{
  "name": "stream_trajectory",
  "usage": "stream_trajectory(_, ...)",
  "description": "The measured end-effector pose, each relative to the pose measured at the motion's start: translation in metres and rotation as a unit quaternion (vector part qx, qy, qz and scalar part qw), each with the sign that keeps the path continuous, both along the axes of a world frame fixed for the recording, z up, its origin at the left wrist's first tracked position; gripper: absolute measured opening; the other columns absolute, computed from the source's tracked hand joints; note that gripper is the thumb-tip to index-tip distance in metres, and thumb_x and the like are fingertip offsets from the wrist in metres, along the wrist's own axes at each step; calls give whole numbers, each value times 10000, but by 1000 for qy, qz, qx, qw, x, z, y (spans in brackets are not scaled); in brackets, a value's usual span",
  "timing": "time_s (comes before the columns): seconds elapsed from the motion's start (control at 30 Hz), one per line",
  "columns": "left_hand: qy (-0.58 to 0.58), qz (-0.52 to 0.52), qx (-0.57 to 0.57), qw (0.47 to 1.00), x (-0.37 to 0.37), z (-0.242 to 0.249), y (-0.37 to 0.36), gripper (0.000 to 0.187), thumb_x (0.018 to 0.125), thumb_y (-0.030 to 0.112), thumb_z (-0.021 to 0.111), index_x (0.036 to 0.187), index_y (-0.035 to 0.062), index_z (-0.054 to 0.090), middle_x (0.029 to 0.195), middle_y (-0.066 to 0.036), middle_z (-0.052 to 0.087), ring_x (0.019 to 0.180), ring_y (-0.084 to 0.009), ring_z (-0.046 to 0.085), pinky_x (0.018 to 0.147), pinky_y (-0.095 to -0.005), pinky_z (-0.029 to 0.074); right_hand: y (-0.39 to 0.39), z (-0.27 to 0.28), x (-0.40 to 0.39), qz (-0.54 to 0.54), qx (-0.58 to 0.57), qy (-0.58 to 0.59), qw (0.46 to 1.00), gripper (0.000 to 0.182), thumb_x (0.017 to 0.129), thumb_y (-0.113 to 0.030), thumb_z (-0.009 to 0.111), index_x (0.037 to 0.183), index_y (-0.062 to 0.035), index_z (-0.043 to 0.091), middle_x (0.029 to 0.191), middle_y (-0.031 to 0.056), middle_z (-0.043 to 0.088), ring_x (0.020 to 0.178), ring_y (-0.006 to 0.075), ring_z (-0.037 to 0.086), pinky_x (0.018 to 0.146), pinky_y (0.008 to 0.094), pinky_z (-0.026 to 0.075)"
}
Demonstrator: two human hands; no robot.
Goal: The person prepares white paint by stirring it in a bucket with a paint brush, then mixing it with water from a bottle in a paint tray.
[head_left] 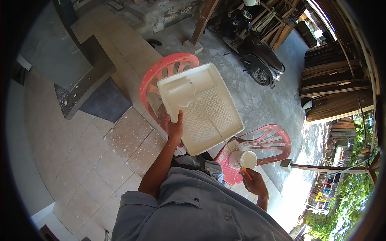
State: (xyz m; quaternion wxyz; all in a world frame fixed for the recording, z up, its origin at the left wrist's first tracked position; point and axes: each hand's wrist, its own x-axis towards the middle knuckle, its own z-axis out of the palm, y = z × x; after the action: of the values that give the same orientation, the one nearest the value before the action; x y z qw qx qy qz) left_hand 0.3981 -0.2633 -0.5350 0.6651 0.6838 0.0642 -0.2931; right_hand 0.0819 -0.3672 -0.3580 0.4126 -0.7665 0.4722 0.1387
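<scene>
A cream paint tray (219,102) with a ridged slope and a deeper well is tilted in front of me. My left hand (175,129) grips its left edge, thumb on top, the other fingers hidden underneath. My right hand (255,182) is closed around the orange handle of a paint roller (229,148). The roller's long thin metal rod runs up over the tray; its paint-covered head seems to lie in the well, blending with the tray's colour. Close to my right hand, a white paint bucket (249,160) stands on a red plastic chair (274,141).
Another paint-spotted red chair (149,82) is behind the tray. A dark block-like pillar (106,98) stands left on paint-splattered floor tiles (132,132). Farther off are a parked motorbike (259,56), a wooden post (203,22) and stacked timber boards (333,86).
</scene>
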Motion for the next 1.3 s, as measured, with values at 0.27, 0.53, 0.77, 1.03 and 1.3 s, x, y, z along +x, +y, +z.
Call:
stream_trajectory(0.27, -43, 4, -3, 999, -2, -12, -3, 972, 862, 580, 644, 1464, -69, 244, 1456, -241, 377, 1322, -338, 397, 1097, -390, 320, 31, -21, 17, 5, -13, -33, 999, 224, 972, -197, 581, 1054, -4, 662, 793, 162, 682, 681, 237, 678, 626, 357, 504)
stream_trajectory(0.53, -104, 55, 2, 993, 0, -30, -6, 658, 920, 496, 618, 1303, -28, 508, 1278, -170, 591, 1161, -291, 559, 998, -360, 403, 16, -12, 1, 37, -77, -36, 996, 235, 953, -224, 616, 1041, -13, 670, 900, 211, 699, 825, 354, 696, 683, 394, 525)
stream_trajectory(0.77, -25, -14, 25, 999, 3, -9, -1, 971, 859, 581, 646, 1453, -83, 258, 1441, -242, 400, 1310, -337, 421, 1085, -384, 337, 41, -14, 21, 19, -74, -30, 997, 218, 941, -212, 633, 1038, -21, 675, 907, 213, 699, 864, 374, 687, 709, 408, 522)
stream_trajectory(1.03, -60, -10, 0, 998, 5, -31, -3, 993, 855, 595, 643, 1454, -92, 249, 1467, -259, 366, 1328, -347, 403, 1092, -384, 330, 32, -20, 4, 28, -101, -56, 993, 227, 934, -199, 646, 1020, 10, 670, 867, 207, 699, 814, 358, 697, 683, 397, 526)
stream_trajectory(1.3, -45, -14, -3, 999, 5, -23, -3, 999, 858, 590, 642, 1466, -87, 230, 1477, -253, 353, 1344, -345, 383, 1100, -384, 324, 29, -31, -4, 28, -105, -69, 992, 224, 929, -211, 653, 1030, -13, 672, 863, 200, 701, 810, 367, 693, 677, 397, 527)
